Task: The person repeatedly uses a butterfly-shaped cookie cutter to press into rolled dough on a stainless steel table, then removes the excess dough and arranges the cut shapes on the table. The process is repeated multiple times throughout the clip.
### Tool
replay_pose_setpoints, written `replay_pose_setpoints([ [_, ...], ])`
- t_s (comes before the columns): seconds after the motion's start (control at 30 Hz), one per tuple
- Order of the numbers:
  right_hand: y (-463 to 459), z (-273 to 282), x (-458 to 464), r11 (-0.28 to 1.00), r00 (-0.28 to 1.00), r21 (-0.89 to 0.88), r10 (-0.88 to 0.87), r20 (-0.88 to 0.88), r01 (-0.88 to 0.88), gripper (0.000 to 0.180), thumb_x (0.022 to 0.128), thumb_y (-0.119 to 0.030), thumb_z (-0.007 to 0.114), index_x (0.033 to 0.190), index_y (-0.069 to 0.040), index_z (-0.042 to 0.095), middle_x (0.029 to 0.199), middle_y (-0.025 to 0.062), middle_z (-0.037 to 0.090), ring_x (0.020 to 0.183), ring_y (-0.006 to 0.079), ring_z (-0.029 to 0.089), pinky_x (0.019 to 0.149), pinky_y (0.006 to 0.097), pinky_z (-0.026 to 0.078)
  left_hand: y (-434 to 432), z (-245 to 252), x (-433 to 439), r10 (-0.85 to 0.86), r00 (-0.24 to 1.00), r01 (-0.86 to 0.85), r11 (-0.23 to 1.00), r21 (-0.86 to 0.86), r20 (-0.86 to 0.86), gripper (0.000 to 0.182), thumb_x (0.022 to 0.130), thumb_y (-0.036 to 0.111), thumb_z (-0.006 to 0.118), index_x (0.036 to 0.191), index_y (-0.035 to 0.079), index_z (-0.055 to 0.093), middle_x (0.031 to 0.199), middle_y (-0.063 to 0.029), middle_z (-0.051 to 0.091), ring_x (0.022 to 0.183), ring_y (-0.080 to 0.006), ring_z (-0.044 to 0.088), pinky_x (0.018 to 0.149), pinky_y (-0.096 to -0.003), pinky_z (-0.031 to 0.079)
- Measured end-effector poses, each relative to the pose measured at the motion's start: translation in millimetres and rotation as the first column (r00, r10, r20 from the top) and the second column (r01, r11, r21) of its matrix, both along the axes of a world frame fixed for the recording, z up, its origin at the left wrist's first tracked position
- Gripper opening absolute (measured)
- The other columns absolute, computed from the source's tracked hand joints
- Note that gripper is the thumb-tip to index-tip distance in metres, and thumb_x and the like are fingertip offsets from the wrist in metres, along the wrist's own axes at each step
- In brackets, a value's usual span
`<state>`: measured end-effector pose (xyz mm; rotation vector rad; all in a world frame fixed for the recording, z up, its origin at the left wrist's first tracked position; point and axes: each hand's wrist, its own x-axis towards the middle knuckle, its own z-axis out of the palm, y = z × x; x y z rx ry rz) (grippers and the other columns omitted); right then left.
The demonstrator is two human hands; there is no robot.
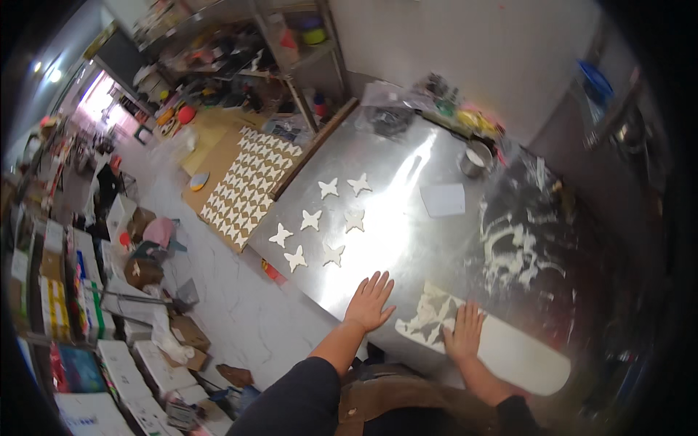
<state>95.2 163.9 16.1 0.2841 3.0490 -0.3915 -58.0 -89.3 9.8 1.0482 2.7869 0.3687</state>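
A rolled sheet of white dough lies along the near edge of the metal table, its left part cut into a lattice of holes. My right hand rests flat on the sheet beside the cut part. To the left, my left hand is flat over the bare steel with fingers spread, holding nothing. Beyond it, several butterfly-shaped dough pieces lie apart on the table. Many more such pieces stand in close rows on a brown board at the table's far left.
White powder is smeared over the table's right side. A metal cup and a white card lie towards the back, near plastic bags. A wooden strip borders the board. Boxes crowd the lower left.
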Motion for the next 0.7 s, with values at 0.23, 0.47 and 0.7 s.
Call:
replay_pose_setpoints([
  [0.23,-2.2,-1.9,6.1,0.999,0.990,0.023,0.029,0.136,-0.033,0.079,0.081,-0.038,0.061,0.143,0.000,0.032,0.154,0.0208,0.020,0.143,0.0397,0.013,0.117,0.0517,0.008,-1.1,-0.3,3.3,0.016,1.000,-0.016,0.997,0.070,-0.001,0.060,0.091,0.041,0.050,0.140,0.007,0.041,0.149,-0.0132,0.033,0.138,-0.0299,0.028,0.111,-0.0458,0.024],
  [0.47,0.6,-4.8,-1.2,0.999,0.997,0.044,-0.022,0.078,0.019,0.079,0.085,-0.041,0.055,0.145,0.001,0.027,0.155,0.0210,0.017,0.143,0.0397,0.012,0.117,0.0511,0.008,-1.6,-1.0,2.0,0.012,1.000,-0.013,0.992,0.122,0.009,0.060,0.090,0.041,0.052,0.138,0.006,0.042,0.149,-0.0131,0.034,0.139,-0.0296,0.028,0.112,-0.0461,0.024],
  [0.7,5.0,-4.4,-4.6,0.998,0.990,0.067,-0.024,0.141,0.014,0.079,0.087,-0.040,0.053,0.146,0.003,0.023,0.155,0.0220,0.015,0.144,0.0387,0.011,0.117,0.0509,0.006,1.4,3.1,2.1,0.029,0.999,-0.031,0.995,0.097,0.022,0.059,0.090,0.041,0.052,0.137,0.006,0.044,0.149,-0.0124,0.035,0.138,-0.0288,0.030,0.112,-0.0446,0.025],
])
